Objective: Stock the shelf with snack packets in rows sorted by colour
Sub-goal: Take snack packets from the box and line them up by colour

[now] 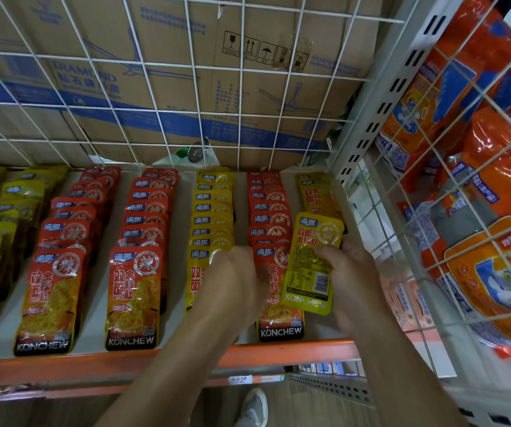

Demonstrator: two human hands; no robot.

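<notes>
- Nearest, the right hand (349, 272) has its grip clamped on a yellow packet (309, 263), thumb on its face, over the right end of the shelf (100, 303).
- Its neighbour, the left hand (235, 278), lies knuckles-up across the fronts of the yellow row (212, 217) and the red row (268, 211). Its fingers are hidden, so I cannot tell its grip.
- Behind the held one, a lone yellow pack (317, 192) lies flat.

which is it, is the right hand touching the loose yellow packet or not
Touching. The head view shows the right hand pinching the yellow packet, thumb on its front, fingers behind its right edge.
</notes>
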